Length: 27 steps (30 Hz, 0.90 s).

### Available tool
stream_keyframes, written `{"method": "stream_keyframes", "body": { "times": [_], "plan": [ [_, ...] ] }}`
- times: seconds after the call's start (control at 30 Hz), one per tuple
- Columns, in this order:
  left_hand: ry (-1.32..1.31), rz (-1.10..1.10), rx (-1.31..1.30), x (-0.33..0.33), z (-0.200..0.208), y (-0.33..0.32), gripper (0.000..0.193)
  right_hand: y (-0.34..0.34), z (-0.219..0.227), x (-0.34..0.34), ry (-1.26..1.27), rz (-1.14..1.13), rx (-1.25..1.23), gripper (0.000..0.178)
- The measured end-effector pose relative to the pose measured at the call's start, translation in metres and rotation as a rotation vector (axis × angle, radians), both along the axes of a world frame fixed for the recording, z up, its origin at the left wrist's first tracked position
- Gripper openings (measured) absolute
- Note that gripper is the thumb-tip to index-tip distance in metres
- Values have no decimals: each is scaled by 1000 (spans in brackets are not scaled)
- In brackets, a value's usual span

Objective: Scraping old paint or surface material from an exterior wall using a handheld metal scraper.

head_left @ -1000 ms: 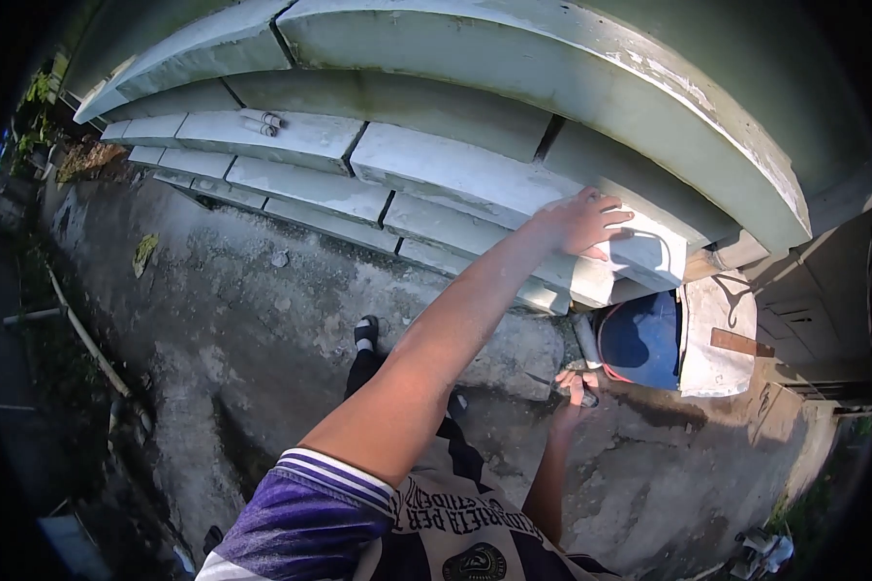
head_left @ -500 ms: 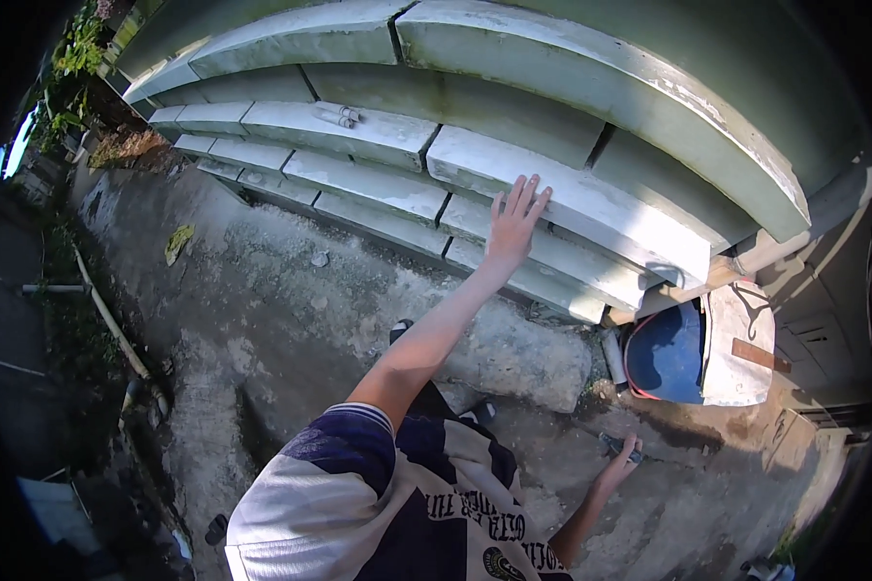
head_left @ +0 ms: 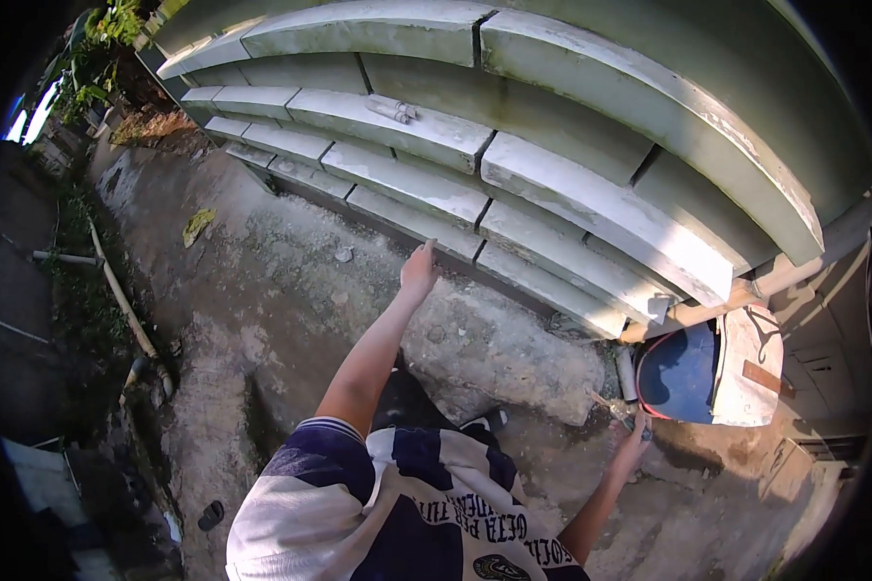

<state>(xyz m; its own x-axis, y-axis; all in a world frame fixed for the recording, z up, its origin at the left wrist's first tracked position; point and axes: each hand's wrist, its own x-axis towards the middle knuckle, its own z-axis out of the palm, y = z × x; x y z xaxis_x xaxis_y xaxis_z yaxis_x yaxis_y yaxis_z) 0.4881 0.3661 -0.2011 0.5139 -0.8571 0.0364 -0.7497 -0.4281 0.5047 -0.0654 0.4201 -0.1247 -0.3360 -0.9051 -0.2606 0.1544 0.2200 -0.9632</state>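
Observation:
My left hand [head_left: 419, 271] is stretched out ahead, empty with fingers loosely apart, just short of the lowest of the stacked grey concrete slabs [head_left: 552, 208]. It hovers over the rough concrete ground [head_left: 291, 290] at the foot of the stack. My right hand [head_left: 635, 441] hangs low at the right, closed around a small thin object [head_left: 610, 405] whose kind I cannot make out. That hand is close to a blue barrel [head_left: 683, 373]. My striped jersey fills the bottom of the view.
A white sack [head_left: 751, 373] leans on the barrel, with a short grey pipe [head_left: 628, 373] beside it. Small pipe pieces [head_left: 394, 109] lie on an upper slab. A long stick [head_left: 121, 300], plants and a dark sandal [head_left: 211, 514] are on the left.
My left hand has come off the slab it was pressed flat against and dropped back toward the ground edge. My right hand stays low near the barrel. The view has turned leftward.

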Motion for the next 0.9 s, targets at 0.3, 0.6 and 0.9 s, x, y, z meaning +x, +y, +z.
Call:
{"method": "stream_keyframes", "body": {
  "times": [0.3,0.6,0.9],
  "plan": [
    [189,205,783,217,-192,350,80,107,13,70,-351,-502,165,26],
    [1121,742,470,269,-175,481,63,138,-14,226,-848,-381,152,24],
    [584,176,359,333,-196,370,72,169,21,345,-465,-47,245,18]
  ]
}}
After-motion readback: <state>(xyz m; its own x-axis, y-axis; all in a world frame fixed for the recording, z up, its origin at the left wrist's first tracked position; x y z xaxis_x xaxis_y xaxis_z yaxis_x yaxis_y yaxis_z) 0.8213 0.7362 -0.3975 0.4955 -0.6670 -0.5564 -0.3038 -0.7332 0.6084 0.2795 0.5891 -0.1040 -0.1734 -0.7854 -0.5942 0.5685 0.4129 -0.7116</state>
